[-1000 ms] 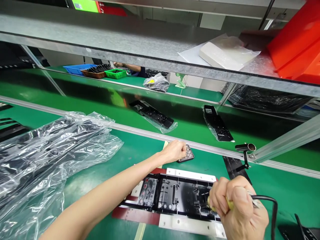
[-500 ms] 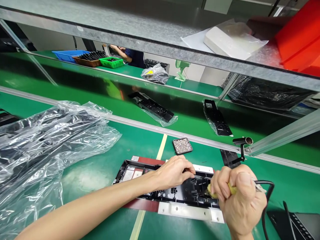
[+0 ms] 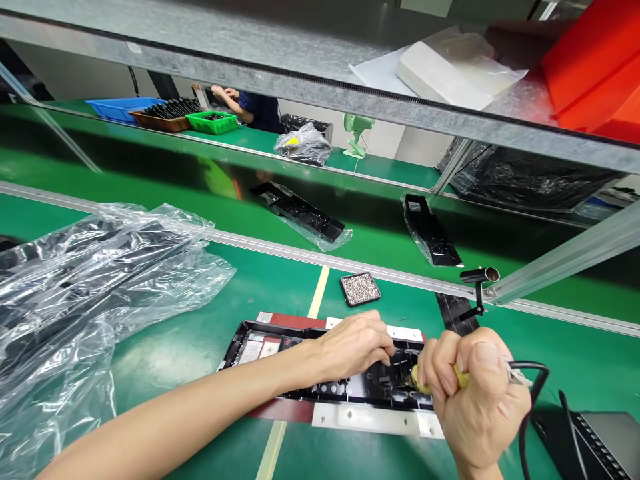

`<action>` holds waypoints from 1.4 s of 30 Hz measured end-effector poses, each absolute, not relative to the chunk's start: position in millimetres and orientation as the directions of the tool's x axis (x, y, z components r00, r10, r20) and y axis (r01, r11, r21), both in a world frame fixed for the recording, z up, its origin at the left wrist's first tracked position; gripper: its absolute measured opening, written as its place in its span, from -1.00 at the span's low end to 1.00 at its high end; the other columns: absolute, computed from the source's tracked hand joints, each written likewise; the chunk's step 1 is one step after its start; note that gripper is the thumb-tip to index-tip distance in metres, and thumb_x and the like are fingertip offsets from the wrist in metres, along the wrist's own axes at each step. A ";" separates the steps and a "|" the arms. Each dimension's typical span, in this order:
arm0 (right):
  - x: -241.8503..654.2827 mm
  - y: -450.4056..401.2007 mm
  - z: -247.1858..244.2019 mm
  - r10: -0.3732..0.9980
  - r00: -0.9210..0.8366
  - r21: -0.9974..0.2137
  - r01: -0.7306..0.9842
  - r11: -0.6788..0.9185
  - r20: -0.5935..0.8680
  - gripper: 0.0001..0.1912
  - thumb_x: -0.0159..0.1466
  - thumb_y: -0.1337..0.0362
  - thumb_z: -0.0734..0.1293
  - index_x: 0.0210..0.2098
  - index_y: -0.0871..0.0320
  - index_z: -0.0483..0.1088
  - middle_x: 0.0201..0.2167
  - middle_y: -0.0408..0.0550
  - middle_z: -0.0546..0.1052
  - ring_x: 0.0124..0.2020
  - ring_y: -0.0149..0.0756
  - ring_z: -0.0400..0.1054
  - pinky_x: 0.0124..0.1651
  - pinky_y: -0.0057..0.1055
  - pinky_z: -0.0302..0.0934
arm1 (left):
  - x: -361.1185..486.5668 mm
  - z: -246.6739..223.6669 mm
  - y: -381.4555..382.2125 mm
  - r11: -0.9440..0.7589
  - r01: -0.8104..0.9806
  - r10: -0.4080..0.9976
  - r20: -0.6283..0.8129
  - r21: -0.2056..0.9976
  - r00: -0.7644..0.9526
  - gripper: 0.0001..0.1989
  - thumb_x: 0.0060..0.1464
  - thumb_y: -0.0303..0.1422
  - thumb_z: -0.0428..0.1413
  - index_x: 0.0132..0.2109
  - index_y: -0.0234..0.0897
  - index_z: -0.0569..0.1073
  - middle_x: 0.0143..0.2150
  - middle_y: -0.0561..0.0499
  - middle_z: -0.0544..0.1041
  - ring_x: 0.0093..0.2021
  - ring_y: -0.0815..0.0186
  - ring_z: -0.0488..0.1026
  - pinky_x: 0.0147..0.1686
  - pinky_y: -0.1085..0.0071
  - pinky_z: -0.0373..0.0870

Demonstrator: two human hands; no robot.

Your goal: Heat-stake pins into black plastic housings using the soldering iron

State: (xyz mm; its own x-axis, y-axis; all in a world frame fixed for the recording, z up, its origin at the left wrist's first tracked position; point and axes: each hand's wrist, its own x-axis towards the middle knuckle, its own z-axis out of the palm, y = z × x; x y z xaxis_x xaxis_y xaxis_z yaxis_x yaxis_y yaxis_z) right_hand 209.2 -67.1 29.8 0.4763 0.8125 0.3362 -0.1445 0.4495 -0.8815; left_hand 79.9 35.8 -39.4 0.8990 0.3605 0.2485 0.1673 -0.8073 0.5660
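A long black plastic housing (image 3: pixel 350 390) lies in a red-brown fixture (image 3: pixel 293 411) with white edge strips (image 3: pixel 370 421). My right hand (image 3: pixel 477 393) is wrapped round a yellow-handled soldering iron (image 3: pixel 421 380) with a black cable, its tip pointing down into the housing's right part. Over the middle of the housing is my left hand (image 3: pixel 356 348), fingers bent and pressed together; what they hold, if anything, is hidden. Behind the hands stands a small black tray (image 3: pixel 361 289) full of tiny metal parts.
Clear plastic bags (image 3: pixel 100 280) with dark parts cover the left. An iron holder (image 3: pixel 480 275) stands at the rail on the right. Two bagged black housings (image 3: pixel 305 215) lie beyond the rail. A metal shelf (image 3: pixel 300 70) crosses above. Across the bench, a person's arms (image 3: pixel 233 101) show.
The view has shifted slightly. My left fingertips have curled in and moved a little over the housing; the iron's tip sits slightly further left in it.
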 end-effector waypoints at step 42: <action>203.0 -67.1 28.4 0.796 0.489 -0.855 -0.171 0.489 0.357 -0.57 0.40 0.19 0.32 -0.57 0.13 0.19 -0.75 -0.28 0.19 -0.74 -0.50 0.07 -0.72 -0.57 0.04 | 61.5 -38.7 130.9 -0.714 0.452 0.647 0.258 0.534 0.718 -0.76 0.32 -0.34 0.08 -0.18 -0.26 0.65 -0.26 -0.09 0.67 -0.15 0.14 0.57 -0.07 0.29 0.42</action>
